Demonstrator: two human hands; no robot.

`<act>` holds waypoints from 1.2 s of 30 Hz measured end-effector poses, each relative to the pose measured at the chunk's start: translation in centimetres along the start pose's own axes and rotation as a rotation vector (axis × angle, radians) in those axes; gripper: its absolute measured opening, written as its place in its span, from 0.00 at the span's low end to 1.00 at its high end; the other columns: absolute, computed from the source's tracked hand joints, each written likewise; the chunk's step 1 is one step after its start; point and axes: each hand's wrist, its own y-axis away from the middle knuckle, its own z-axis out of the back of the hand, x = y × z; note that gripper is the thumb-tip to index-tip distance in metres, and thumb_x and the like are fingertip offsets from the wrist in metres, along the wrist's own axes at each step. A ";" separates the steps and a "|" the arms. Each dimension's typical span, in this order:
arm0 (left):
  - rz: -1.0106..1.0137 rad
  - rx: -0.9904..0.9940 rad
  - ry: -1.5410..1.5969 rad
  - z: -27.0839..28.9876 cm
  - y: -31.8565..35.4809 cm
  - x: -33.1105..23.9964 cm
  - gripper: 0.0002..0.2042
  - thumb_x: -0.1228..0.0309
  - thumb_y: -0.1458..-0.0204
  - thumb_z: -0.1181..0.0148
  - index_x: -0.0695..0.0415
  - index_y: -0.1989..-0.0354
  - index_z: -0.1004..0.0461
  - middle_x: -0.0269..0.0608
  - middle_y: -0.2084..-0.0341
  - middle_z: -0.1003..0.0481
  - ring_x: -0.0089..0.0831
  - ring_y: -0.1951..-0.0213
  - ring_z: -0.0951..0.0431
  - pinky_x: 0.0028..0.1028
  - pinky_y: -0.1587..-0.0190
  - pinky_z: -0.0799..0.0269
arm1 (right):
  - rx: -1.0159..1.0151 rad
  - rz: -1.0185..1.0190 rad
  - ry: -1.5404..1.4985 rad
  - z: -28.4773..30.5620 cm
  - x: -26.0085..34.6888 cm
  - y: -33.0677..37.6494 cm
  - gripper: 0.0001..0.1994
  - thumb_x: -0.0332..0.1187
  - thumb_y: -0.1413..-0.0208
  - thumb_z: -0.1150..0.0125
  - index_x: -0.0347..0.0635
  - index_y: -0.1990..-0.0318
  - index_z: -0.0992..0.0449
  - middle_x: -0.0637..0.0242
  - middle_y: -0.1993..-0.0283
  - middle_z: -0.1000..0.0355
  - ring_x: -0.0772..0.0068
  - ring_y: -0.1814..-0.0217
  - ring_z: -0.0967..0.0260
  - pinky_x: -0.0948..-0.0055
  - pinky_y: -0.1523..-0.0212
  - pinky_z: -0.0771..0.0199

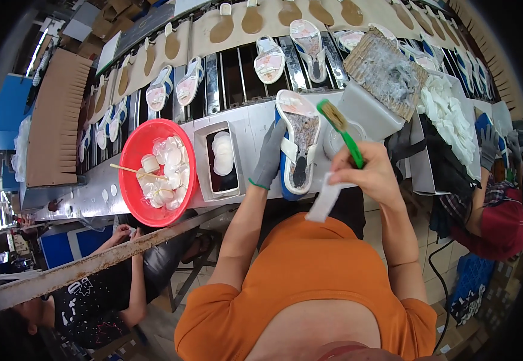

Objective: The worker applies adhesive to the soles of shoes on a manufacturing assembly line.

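My left hand (267, 157), in a grey glove, grips the side of a blue-and-white sandal (302, 135) standing sole up, its rough underside facing me. My bare right hand (371, 171) is closed around a green-handled brush (348, 139) with tan bristles pointing up and left. A whitish translucent strip (325, 201) hangs from the fingers of that same hand. The brush is just right of the sandal, apart from it. Beyond my right hand sits a clear round container (333, 143), partly hidden.
At left are a red basin (127, 171) of white pieces with a stick and a box (200, 157) of white discs. Across the back, a roller conveyor (214, 78) carries sandals and insoles. A fuzzy board (387, 72) and white cloths (445, 114) lie right. Co-workers sit on both sides.
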 end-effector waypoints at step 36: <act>-0.112 -0.033 0.307 -3.0 2.1 -3.8 0.25 0.55 0.33 0.53 0.62 0.38 0.34 0.43 0.48 0.25 0.27 0.50 0.23 0.28 0.47 0.26 | -0.069 0.377 0.854 2.4 1.5 0.3 0.18 0.32 0.48 0.32 0.50 0.48 0.17 0.65 0.77 0.36 0.73 0.77 0.39 0.73 0.75 0.40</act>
